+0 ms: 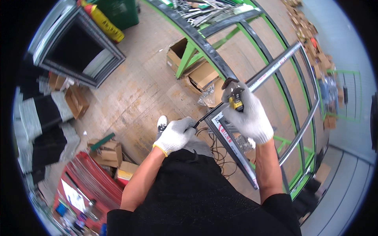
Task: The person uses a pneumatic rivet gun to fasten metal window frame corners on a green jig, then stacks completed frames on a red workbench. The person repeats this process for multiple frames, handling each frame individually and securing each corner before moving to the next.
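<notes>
My left hand (179, 133), in a white knit glove, is closed around the end of a thin black strip (202, 118) beside the corner of a window frame (232, 147). The strip runs up along the frame's edge toward my other hand. My right hand (250, 116), gloved too, grips a yellow-and-black hand tool (236, 101) with a wide dark head, which looks like cutting shears. This hand is over the frame near its corner. The grey frame, with printed film on its faces, lies slanted across a green rack (252, 35) with dark padded bars.
Loose metal parts (208, 11) lie on the rack's far end, with cardboard boxes (202, 74) below it. A black cable (220, 157) coils on the floor near my legs. Dark-paned frames (78, 47) stand at the far left; a red cart (90, 177) is at the near left.
</notes>
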`<state>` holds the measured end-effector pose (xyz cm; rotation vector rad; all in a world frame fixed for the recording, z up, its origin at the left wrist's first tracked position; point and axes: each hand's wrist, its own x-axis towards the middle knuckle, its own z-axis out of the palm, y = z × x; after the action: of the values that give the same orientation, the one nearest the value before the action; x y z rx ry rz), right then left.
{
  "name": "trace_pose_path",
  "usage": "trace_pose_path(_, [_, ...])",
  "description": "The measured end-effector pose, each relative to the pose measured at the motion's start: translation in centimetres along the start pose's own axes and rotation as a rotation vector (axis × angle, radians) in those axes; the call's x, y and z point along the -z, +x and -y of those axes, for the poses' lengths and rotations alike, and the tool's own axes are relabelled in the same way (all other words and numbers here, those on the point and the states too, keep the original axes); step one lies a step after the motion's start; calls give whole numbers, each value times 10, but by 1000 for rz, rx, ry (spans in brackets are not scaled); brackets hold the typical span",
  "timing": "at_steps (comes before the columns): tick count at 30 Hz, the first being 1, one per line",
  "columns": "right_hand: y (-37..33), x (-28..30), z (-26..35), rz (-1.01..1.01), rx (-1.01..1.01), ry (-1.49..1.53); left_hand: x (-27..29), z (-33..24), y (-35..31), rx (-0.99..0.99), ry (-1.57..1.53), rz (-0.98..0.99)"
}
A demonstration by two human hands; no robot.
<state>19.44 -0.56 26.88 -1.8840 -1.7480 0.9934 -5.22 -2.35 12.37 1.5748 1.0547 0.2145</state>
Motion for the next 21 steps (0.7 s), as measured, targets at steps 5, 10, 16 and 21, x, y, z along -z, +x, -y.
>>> trace_pose_path(5, [79, -4, -14, 467, 295, -294, -33, -20, -13, 158, -254, -214])
trace_pose_path(10, [107, -45, -33, 782, 641, -486, -56, -31, -19, 239, -310, -432])
trace_pose_path(16, [116, -59, -37, 926, 684, -465, -76, -31, -16, 245, -381, -568])
trace_pose_path(21, [128, -62, -38, 1051, 562, -454, -88, -36, -11, 258, -479, -659])
